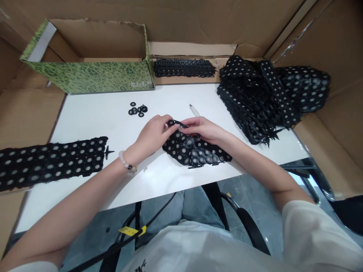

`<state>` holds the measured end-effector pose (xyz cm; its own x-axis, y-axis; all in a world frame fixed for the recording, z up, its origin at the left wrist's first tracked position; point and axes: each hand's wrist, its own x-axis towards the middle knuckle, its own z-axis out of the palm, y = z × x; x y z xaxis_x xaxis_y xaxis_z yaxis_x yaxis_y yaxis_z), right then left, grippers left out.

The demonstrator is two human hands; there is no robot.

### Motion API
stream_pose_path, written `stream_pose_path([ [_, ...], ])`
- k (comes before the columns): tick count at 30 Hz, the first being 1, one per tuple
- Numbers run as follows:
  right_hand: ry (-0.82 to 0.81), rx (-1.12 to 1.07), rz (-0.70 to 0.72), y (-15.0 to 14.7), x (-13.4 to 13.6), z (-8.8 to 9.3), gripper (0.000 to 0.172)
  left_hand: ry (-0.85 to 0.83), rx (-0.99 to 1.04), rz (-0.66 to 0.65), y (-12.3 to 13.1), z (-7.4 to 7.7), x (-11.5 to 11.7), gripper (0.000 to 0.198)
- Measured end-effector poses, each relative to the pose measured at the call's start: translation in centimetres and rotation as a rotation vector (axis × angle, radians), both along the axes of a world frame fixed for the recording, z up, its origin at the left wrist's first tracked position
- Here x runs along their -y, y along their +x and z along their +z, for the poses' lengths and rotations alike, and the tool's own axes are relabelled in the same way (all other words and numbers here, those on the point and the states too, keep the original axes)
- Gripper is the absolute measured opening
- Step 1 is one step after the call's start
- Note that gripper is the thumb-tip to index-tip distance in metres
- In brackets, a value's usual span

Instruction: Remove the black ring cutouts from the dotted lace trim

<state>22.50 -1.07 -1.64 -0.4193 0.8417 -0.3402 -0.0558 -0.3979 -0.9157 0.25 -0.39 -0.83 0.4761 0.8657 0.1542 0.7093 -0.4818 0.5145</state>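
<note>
1. The black dotted sheet [195, 152] lies in front of you on the white counter [159, 185], its far edge raised between your hands.
2. Your left hand [154, 130] has thumb and fingers closed in a pinch at that edge, by a small round piece [171, 122]; whether the piece is attached, you cannot tell.
3. Your right hand [205, 130] pinches the same edge just beside it, fingers nearly together.
4. The step in hand appears to be working small pieces at the edge; the next move seems to call for a steady hold and fine fingertip control.
5. Beyond your hands lie loose discs [134, 110] and a pen [194, 110].
6. Another dotted sheet [53, 162] lies left; a heap of strips [255, 98] sits right.
7. At the back stand a green box [96, 77] and a dark stack [184, 68], with cardboard walls [193, 22] around.
8. Grey floor [249, 192] shows below.
</note>
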Motion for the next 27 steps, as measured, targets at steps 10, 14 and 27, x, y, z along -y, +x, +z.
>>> stream_pose_path([
  [10, 0.155, 0.025, 0.015, -0.1, 0.0, 0.7, 0.016, -0.071, 0.153, -0.125, 0.3, -0.2, 0.5, 0.041],
  [14, 0.203, 0.041, 0.016, -0.4, 0.1, 0.8, 0.016, -0.224, 0.342, -0.109, 0.5, 0.1, 0.5, 0.03],
  [27, 0.308, 0.117, -0.01, -0.8, 0.6, 1.2, 0.017, -0.471, 0.592, -0.102, 0.6, -0.6, -0.5, 0.028],
])
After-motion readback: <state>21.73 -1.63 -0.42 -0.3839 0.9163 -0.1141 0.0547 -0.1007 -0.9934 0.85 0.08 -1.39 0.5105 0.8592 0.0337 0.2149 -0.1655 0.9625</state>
